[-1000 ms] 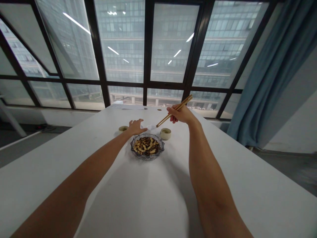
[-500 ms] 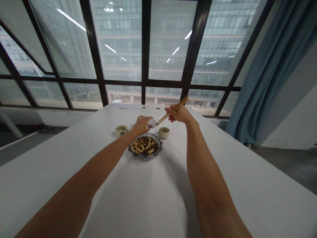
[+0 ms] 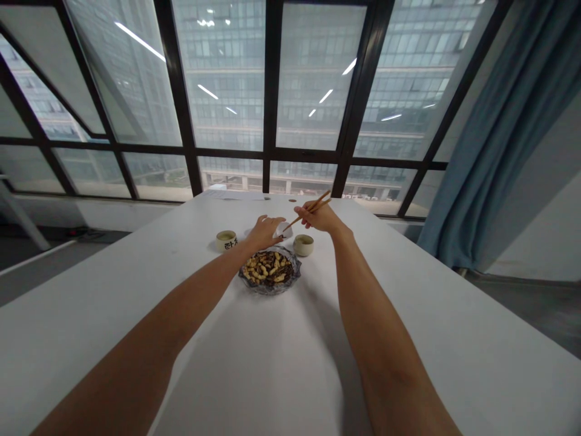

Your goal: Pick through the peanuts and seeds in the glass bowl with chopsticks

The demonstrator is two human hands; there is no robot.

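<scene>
My left hand is closed on a small white bowl, which it holds tilted just beyond a glass dish. A few small dark bits lie in the bowl; what they are I cannot make out. My right hand grips wooden chopsticks, their tips reaching into the bowl by the dark bits. Below my left hand stands the scalloped glass dish, filled with peanuts in shells and dark pieces that look like seeds or dates.
A cream cup with black characters stands left of my left hand. Another cream cup is right of the bowl. White paper lies at the far end of the white table, before windows. A blue curtain hangs right.
My right hand has moved left and slightly down, bringing the chopstick tips from the bowl's edge into it. The bowl is more tilted toward the chopsticks. The view has shifted slightly.
</scene>
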